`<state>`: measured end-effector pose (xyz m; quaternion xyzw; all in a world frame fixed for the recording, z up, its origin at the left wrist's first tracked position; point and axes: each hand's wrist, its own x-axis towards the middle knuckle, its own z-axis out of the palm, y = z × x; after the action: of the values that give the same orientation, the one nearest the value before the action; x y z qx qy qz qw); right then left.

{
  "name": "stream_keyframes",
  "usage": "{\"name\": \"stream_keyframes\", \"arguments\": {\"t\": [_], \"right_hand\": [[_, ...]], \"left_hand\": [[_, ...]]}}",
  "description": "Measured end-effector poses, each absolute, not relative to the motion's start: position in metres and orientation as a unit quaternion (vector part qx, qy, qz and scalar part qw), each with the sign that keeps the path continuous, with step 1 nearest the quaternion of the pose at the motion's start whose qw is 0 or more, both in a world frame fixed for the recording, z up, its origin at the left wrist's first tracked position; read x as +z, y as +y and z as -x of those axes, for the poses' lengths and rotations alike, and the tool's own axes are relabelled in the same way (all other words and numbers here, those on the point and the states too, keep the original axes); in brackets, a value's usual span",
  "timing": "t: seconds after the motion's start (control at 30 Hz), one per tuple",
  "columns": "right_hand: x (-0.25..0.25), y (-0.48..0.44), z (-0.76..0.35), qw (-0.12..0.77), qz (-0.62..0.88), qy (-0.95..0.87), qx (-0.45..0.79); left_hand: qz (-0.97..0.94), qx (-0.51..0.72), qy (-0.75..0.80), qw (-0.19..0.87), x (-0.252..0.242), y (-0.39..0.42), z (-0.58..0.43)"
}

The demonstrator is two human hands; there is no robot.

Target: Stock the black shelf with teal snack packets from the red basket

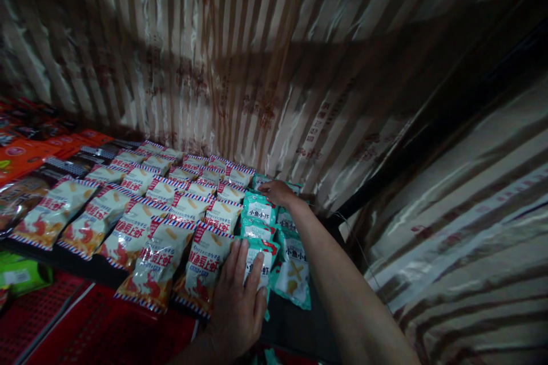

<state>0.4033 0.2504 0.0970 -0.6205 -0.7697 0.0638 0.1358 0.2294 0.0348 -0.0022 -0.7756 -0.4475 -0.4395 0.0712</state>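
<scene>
My left hand (pixel 242 296) lies with fingers stretched out against the front teal-and-white snack bag (pixel 256 251) of a short row, and its edge is beside a white-and-red snack bag (pixel 208 265). Farther back, my right hand (pixel 279 191) reaches over the row with bent fingers at the top edge of another teal snack bag (pixel 259 211); its fingertips are partly hidden, and it appears to grip that edge. To the right, under my right forearm, leans a larger-looking teal-and-white bag (pixel 293 271) with a picture of yellow snacks.
Several rows of white-and-red bags (pixel 156 265) fill the dark shelf to the left, with orange packs (pixel 25 157) beyond. Striped plastic sheeting (pixel 240 68) hangs behind. A dark pole (pixel 385 177) slants at right. Red crates (pixel 115 325) and a green pack (pixel 25 275) sit below.
</scene>
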Motion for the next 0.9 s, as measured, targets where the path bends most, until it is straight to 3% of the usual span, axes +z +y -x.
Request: {"name": "stream_keyframes", "arguments": {"t": [0.23,0.9], "right_hand": [[0.107,0.255,-0.398,0.058,0.610,-0.784,0.098],[0.106,0.261,-0.396,0.040,0.608,-0.782,0.134]], "left_hand": [[0.776,-0.441,-0.445,0.072,-0.002,0.035,-0.228],[0.764,-0.462,-0.446,0.062,0.003,0.034,-0.231]]}}
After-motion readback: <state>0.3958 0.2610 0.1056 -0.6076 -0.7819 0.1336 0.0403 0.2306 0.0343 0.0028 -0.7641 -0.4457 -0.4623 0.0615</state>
